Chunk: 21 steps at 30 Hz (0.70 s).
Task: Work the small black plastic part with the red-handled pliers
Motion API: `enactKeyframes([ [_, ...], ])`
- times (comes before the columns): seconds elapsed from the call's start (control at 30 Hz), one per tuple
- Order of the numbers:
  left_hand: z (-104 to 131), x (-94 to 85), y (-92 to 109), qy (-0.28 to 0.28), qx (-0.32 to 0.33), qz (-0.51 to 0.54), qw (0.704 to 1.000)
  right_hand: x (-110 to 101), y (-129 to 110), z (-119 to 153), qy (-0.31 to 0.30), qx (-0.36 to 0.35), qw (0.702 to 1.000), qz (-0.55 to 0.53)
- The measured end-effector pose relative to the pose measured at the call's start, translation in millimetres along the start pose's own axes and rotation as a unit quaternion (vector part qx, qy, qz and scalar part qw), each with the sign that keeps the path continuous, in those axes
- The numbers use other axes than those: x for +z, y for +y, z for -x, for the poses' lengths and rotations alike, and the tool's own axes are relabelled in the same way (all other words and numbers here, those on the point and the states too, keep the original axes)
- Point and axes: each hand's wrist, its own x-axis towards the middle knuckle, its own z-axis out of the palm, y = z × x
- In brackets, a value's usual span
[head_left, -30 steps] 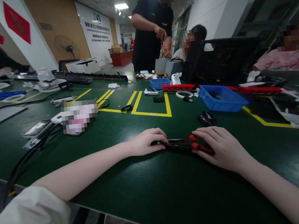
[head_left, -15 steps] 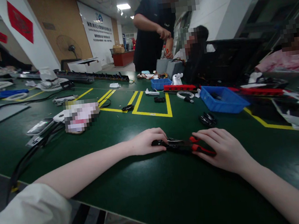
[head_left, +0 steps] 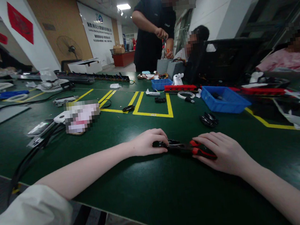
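Observation:
Low over the green table (head_left: pixel 148 188), my left hand (head_left: pixel 149 142) pinches a small black part (head_left: pixel 159 144), partly hidden by the fingers; its exact kind I cannot make out. My right hand (head_left: pixel 222 151) is closed around the red-and-black handles of a pair of pliers (head_left: pixel 199 151). The jaws of the pliers point left and meet the black part close to my left fingertips. Beyond my right hand lies a clump of small black parts (head_left: pixel 209 119).
A blue bin (head_left: pixel 226 105) stands at the right behind my hand, with a smaller blue bin (head_left: pixel 161 84) farther back. Yellow tape (head_left: pixel 153 115) marks the table. A phone (head_left: pixel 81 118) and black cables (head_left: pixel 32 151) lie left. Across the table a person (head_left: pixel 153 25) works with a tool.
The handles of the pliers have come closer together as my right hand has closed and shifted slightly. My left hand has stayed in place on the black part.

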Motion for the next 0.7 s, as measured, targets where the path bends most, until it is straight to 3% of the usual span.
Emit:
enactKeyframes([
  [0.4,1.2,1.2,-1.0,-0.006,0.024,-0.040,0.999,1.0,-1.1,0.5,0.000,-0.005,1.000,-0.003],
  [0.7,1.4,1.5,-0.5,-0.020,0.025,-0.074,0.997,-4.5,0.3,0.1,-0.053,0.054,0.995,-0.069],
])
